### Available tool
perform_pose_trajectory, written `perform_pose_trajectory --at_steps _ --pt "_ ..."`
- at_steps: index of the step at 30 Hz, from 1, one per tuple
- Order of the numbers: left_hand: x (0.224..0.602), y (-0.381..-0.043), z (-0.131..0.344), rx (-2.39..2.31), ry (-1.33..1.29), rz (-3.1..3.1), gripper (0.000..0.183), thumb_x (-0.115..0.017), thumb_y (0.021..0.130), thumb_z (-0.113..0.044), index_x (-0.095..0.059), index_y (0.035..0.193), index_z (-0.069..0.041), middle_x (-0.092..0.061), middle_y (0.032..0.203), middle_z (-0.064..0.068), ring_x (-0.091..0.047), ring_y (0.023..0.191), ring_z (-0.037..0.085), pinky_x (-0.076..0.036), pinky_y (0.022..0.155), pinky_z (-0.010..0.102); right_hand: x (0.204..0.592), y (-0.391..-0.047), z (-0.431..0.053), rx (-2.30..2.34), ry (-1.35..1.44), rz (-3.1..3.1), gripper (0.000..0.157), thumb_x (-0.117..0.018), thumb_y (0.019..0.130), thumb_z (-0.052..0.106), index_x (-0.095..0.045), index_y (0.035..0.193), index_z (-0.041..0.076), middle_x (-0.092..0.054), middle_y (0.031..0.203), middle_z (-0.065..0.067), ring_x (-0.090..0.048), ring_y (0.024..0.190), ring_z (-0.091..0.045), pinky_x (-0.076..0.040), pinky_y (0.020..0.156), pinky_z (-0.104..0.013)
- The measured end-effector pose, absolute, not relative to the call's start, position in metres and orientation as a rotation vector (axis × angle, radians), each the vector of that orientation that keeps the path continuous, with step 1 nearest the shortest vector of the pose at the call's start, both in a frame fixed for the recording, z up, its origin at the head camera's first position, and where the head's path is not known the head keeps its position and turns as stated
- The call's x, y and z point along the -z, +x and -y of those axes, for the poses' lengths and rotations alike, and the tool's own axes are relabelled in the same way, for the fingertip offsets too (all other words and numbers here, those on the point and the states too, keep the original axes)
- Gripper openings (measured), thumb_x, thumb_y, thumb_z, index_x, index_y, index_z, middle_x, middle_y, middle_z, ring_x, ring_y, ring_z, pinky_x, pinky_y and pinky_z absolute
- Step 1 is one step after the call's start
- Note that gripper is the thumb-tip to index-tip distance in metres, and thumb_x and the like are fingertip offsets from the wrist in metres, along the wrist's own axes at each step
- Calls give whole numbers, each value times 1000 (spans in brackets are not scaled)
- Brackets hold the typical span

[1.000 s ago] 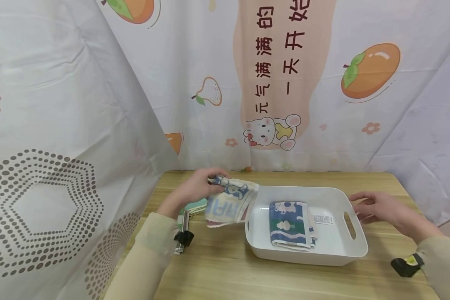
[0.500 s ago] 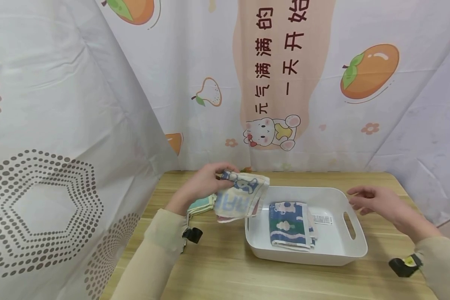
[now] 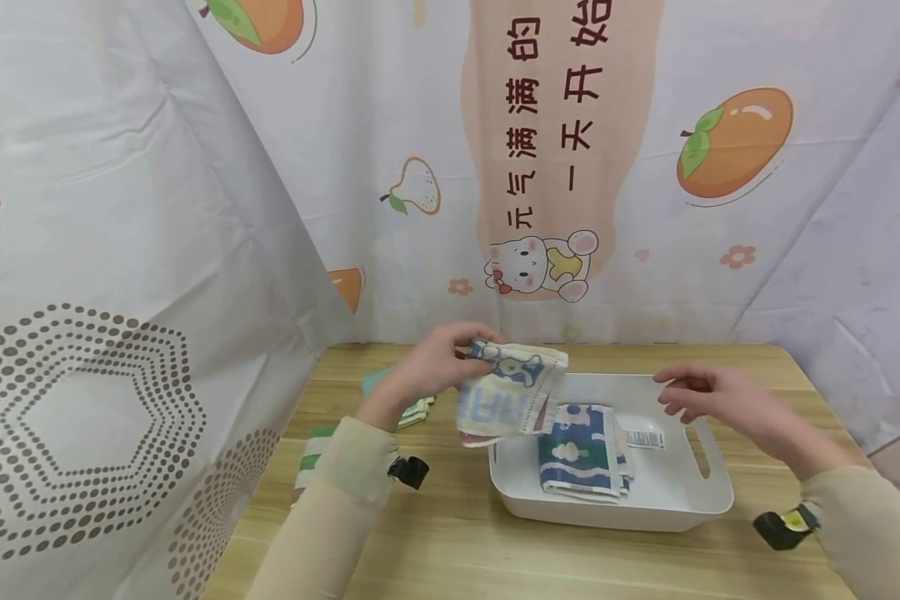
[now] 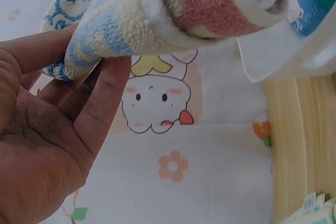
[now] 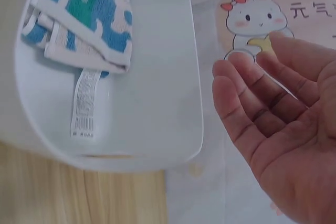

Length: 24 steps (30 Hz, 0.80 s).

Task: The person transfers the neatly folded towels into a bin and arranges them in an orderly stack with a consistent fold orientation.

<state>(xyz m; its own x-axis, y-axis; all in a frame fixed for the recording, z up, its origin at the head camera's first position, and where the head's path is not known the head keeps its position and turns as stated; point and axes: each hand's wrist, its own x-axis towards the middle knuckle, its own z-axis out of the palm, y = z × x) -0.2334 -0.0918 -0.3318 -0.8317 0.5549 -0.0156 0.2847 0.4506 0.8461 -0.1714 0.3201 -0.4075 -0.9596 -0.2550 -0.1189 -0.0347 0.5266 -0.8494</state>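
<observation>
My left hand (image 3: 442,364) pinches a folded cream towel (image 3: 512,398) with blue print and a dusty red underside, near its top left corner. The towel hangs over the left wall of a white plastic basket (image 3: 682,475). Inside the basket lies a folded blue and green towel (image 3: 579,450), also seen in the right wrist view with its white hem. Over the basket's right rear rim hovers my right hand (image 3: 727,404), its fingers loosely bent and holding nothing. In the left wrist view the thumb and fingers grip the terry cloth (image 4: 131,19) from below.
Behind my left forearm, more folded towels lie on the wooden table (image 3: 450,533): a teal and cream one (image 3: 417,410) and a green and white striped one (image 3: 307,457). A barcode label (image 3: 643,439) is on the basket floor. A printed curtain (image 3: 420,275) hangs behind the table.
My left hand has carried the cream towel rightward, from beside the basket to over its left wall. My right hand has moved left and up, from the outer handle to over the rim.
</observation>
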Motion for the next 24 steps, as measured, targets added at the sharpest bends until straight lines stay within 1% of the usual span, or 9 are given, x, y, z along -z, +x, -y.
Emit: perform_pose_trajectory --at_steps 4,8,14,19,22,24 --pt "336 -232 86 -1351 712 -2386 28 -71 95 -7 -72 116 -26 -67 113 5 -68 87 23 -61 66 36 403 -171 -311 1411 -301 -2524 47 -65 102 27 -55 136 -3 -71 109 -14 -70 92 -20 -60 79 -37" --pt "341 -232 79 -1357 694 -2378 27 -71 95 -7 -72 114 -26 -67 113 5 -67 88 22 -60 67 35 400 -171 -301 1402 -331 -2524 47 -66 101 28 -56 136 -2 -72 109 -13 -71 92 -20 -60 78 -34" --pt "350 -232 69 -1359 652 -2357 27 -71 96 -9 -71 117 -27 -68 112 5 -68 89 22 -61 69 36 392 -170 -279 1349 -385 -2583 47 -68 100 32 -59 137 5 -71 111 -8 -69 92 -16 -59 77 -30" --pt "356 -231 61 -1343 639 -2349 29 -70 96 -10 -70 117 -30 -67 116 5 -67 92 23 -61 69 35 383 -168 -258 1299 -470 -2735 42 -70 98 30 -64 134 9 -72 111 -3 -66 97 -10 -57 80 -25" --pt "358 -230 58 -1325 634 -2372 29 -71 97 -11 -70 116 -32 -66 117 3 -66 96 23 -61 71 35 380 -168 -247 1257 -503 -2836 39 -73 97 30 -67 130 11 -72 110 -1 -66 101 -12 -56 84 -24" --pt "359 -230 56 -1309 651 -2396 29 -71 97 -12 -70 117 -33 -66 120 1 -65 101 23 -60 74 35 379 -168 -242 1227 -520 -2883 40 -74 96 31 -67 130 11 -71 112 -2 -66 104 -17 -56 86 -27"
